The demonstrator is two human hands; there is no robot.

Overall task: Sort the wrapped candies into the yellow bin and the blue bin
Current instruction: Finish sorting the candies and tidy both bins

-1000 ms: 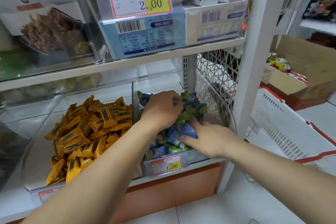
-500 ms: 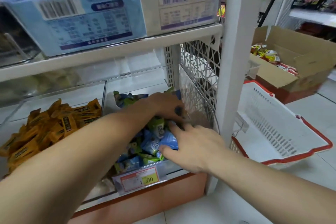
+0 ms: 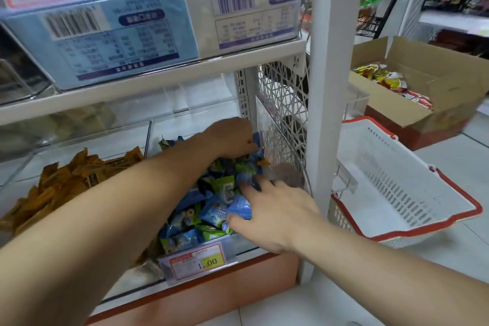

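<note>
Both hands are in the blue bin (image 3: pixel 190 127), on the bottom shelf, R side. The L hand (image 3: pixel 230 137) is reaching to the back corner w/ fingers curled down into the heap. The tips are hidden, so I can't tell if it's got one. The R hand (image 3: pixel 275 214) is nearer the front, fingers (image 3: pixel 248 188) spread and fairly straight, laid on top of the blue and green candies (image 3: pixel 211 209). A blue packet sits btwn thumb and forefinger, not clearly pinched.

The yellow candies (image 3: pixel 66 180) are piled in the yellow bin (image 3: pixel 79 140) next door, w/ a clear divider btwn. There's an orange scrap (image 3: pixel 264 162) just by the L fingers, poss. a stray yellow one, hard to say.

These look light and crinkly, and the film wrappers are prob. slick. Loose heap, so it'll slide and shift when poked. Best to nip one by the crimped end or across the flat body, thumb + forefinger. A scoop would drag neighbours along.

A white basket (image 3: pixel 397 193) stands on the floor beside the shelf post.
</note>
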